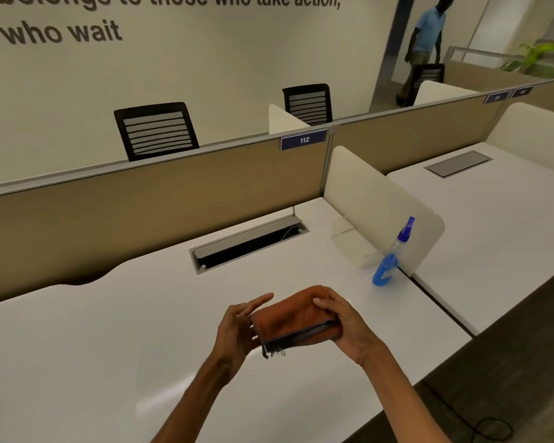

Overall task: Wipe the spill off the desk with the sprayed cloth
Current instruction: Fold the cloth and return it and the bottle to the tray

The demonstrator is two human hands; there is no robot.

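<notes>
A folded orange cloth point(290, 318) with a grey edge and dark fringe hangs between both hands, a little above the white desk point(109, 330). My right hand point(343, 324) grips its right end, fingers curled over the top and thumb underneath. My left hand point(237, 327) is at the cloth's left end with its fingers straight and spread, touching the edge. No spill shows plainly on the desk surface. A blue spray bottle point(389, 259) stands upright on the desk to the right, beyond the cloth.
An open cable tray point(248, 244) is sunk into the desk behind the hands. A tan partition point(157, 193) runs along the back and a cream divider point(371, 199) stands at the right. Black chairs point(155, 131) stand beyond. A person point(424, 43) walks far right.
</notes>
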